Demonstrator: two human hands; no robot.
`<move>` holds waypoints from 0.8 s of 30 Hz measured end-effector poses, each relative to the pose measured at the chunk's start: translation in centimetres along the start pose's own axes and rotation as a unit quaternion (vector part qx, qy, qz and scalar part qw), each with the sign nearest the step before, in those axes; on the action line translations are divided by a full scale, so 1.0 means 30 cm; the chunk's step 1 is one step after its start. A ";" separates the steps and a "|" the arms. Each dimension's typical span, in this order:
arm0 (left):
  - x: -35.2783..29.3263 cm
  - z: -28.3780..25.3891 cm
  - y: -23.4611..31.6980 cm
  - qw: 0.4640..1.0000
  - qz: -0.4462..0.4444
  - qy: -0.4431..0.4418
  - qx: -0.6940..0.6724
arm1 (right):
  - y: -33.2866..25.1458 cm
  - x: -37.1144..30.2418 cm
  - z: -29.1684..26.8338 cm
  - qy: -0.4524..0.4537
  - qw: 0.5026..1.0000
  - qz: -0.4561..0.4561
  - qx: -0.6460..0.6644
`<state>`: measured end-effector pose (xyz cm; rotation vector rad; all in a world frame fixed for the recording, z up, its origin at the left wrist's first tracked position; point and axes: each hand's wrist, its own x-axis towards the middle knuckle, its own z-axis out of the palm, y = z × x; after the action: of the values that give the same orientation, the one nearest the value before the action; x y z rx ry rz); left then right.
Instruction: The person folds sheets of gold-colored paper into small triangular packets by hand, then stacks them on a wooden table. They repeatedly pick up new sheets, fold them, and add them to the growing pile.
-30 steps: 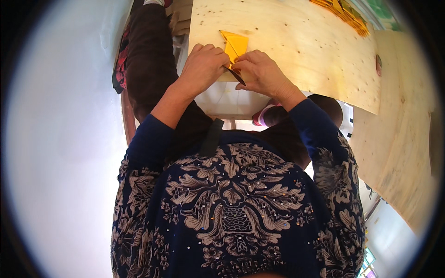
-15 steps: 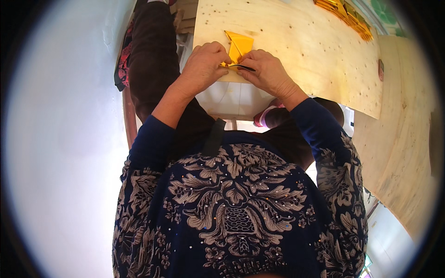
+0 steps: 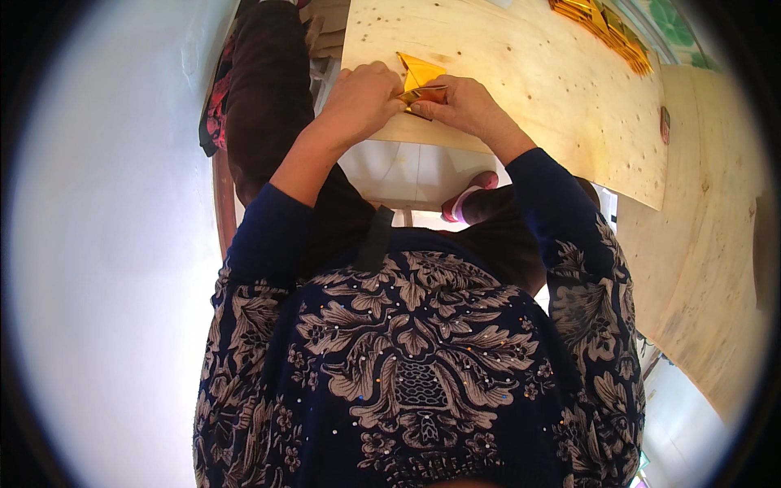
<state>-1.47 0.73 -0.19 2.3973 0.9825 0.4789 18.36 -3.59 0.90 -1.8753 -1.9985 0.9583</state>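
Change over the last second: the near flap of the gold foil piece [image 3: 421, 70] goes from a dark strip angled toward the body, to nearly edge-on, to raised, with a gold-brown face showing between the hands. Right hand [image 3: 462, 104] sits slightly farther up the desk [image 3: 537, 102] than half a second back; the far corner of the foil stays about where it is. For the work in hand, that reads as the flap being turned over the body of the piece, fold not yet pressed flat, judging by the lifted edge.

Left hand [image 3: 368, 99]: fingers drawn in narrow, pinching the left side of the foil; far fingertips hidden. Right hand: thumb and fingers closed on the right end of the flap. Foil is at the near edge of the desk, between both hands; its pointed far end lies free.

Writing: none legible. Stack of gold foil pieces [image 3: 604, 34] at the far right of the desk shows no readable print. Small reddish item [image 3: 665, 125] by the right edge is too small to make out a label. Jumper [image 3: 419, 350] has a leaf pattern, no lettering seen.
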 end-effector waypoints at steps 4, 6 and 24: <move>-0.107 0.042 0.031 0.983 0.016 0.183 0.011 | 0.005 0.022 0.003 -0.014 1.000 0.027 -0.002; -0.181 0.090 0.074 0.972 0.092 0.217 0.020 | 0.007 0.027 0.009 -0.019 1.000 0.021 0.008; -0.244 0.206 0.134 0.993 0.039 0.104 0.029 | -0.046 0.034 -0.006 -0.054 0.997 0.031 -0.042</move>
<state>-1.20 -8.98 -3.85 2.4826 1.0052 0.7521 17.21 -2.53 1.60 -1.9797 -2.0829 1.0270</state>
